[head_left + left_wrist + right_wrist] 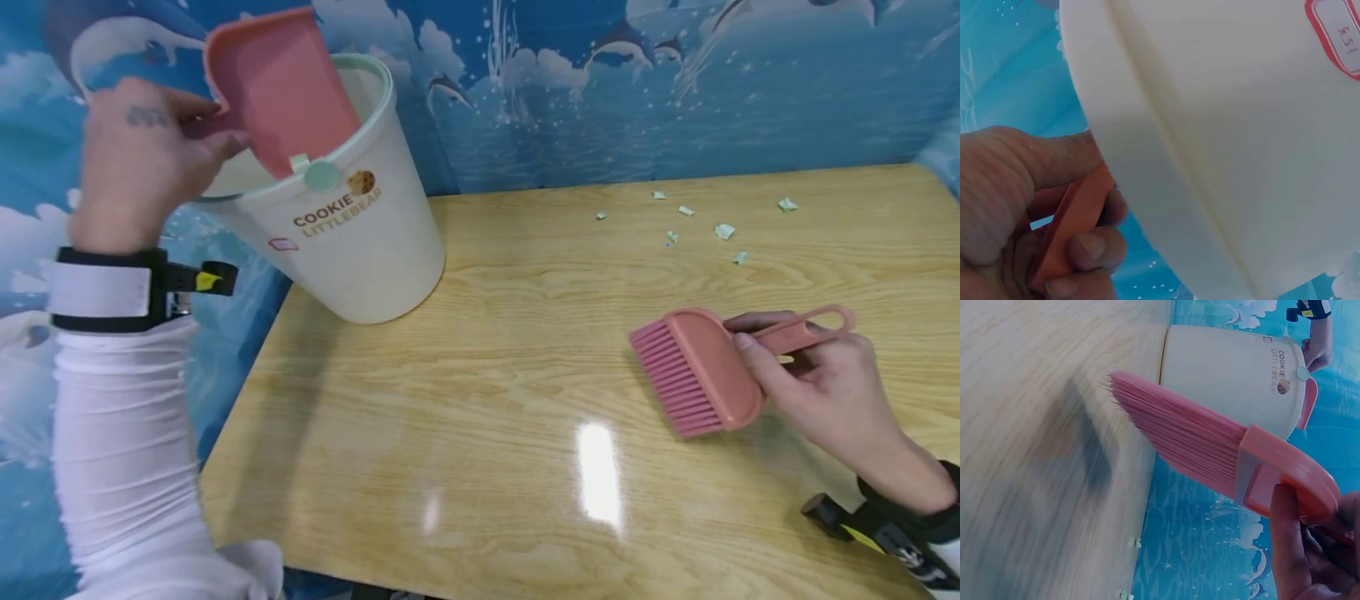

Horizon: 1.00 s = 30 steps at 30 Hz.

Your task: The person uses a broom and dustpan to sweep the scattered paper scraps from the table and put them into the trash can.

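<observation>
My left hand (146, 154) grips a pink dustpan (288, 92) by its handle, seen close up among the curled fingers in the left wrist view. The pan is tipped steeply over the mouth of a white bin (367, 250), its lower edge inside the pale green rim. In my right hand (832, 387) is a pink hand brush (716, 367), pinched where the handle meets the head. Its bristles (1172, 431) point left and, in the right wrist view, hang above the tabletop with a shadow beneath. The bin's inside is mostly hidden by the pan.
Several small pale green scraps (723, 232) lie scattered at the back right of the wooden table (487, 375). A blue sea-print backdrop (525, 100) hangs right behind the table and along its left side. The bin stands at the back left corner.
</observation>
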Each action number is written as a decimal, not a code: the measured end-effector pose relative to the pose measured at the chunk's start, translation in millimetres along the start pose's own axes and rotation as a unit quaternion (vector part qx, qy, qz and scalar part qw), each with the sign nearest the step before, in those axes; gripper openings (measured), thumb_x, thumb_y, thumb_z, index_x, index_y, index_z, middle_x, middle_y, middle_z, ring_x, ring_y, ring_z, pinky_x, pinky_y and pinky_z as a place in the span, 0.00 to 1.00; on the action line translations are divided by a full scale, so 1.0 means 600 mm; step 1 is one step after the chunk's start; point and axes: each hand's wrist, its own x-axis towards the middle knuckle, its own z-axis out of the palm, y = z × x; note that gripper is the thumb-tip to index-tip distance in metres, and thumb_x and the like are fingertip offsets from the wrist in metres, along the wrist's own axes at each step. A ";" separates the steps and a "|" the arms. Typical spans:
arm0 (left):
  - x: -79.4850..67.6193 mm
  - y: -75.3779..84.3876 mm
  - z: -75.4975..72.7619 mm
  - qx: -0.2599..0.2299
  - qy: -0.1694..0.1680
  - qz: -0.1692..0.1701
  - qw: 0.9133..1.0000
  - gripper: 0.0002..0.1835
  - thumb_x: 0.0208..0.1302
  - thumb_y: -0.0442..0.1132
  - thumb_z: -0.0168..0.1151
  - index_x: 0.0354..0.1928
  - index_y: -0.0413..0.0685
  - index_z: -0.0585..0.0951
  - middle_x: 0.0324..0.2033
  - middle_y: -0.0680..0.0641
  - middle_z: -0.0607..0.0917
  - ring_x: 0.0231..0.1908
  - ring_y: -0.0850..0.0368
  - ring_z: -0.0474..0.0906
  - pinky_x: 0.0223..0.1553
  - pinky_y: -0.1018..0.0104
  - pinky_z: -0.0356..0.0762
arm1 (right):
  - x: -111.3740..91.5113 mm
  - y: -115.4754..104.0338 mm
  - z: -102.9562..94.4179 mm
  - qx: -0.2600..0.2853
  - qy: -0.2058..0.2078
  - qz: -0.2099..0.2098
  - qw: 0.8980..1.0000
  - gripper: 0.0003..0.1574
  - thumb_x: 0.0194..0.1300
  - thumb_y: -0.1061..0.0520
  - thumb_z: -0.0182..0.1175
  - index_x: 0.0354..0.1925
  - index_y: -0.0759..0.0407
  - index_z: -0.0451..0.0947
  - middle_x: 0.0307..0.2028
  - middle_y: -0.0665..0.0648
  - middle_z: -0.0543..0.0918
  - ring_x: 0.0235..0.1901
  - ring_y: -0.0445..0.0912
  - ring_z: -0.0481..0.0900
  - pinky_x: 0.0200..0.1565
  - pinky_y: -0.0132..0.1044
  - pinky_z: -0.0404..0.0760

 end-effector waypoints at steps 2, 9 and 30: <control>0.000 0.003 -0.002 0.001 0.002 0.005 1.000 0.27 0.72 0.55 0.49 0.67 0.50 0.69 0.61 0.35 0.74 0.56 0.38 0.71 0.53 0.41 0.73 | 0.000 0.000 -0.001 0.001 -0.002 0.005 1.000 0.10 0.55 0.74 0.62 0.36 0.69 0.85 0.40 0.29 0.79 0.13 0.30 0.73 0.12 0.21 0.66; 0.003 0.012 -0.003 0.021 0.019 0.033 0.999 0.25 0.73 0.51 0.49 0.66 0.48 0.69 0.60 0.34 0.75 0.54 0.36 0.72 0.52 0.40 0.74 | -0.002 -0.002 -0.003 0.008 -0.004 0.016 1.000 0.10 0.55 0.75 0.62 0.35 0.69 0.85 0.41 0.26 0.77 0.16 0.29 0.75 0.12 0.20 0.67; 0.000 0.010 0.006 0.088 0.138 0.132 0.978 0.19 0.74 0.41 0.50 0.54 0.33 0.79 0.42 0.27 0.82 0.36 0.34 0.73 0.30 0.48 0.66 | -0.008 -0.002 -0.009 0.040 -0.005 0.046 0.998 0.10 0.61 0.73 0.59 0.40 0.69 0.84 0.43 0.31 0.79 0.23 0.29 0.77 0.14 0.21 0.69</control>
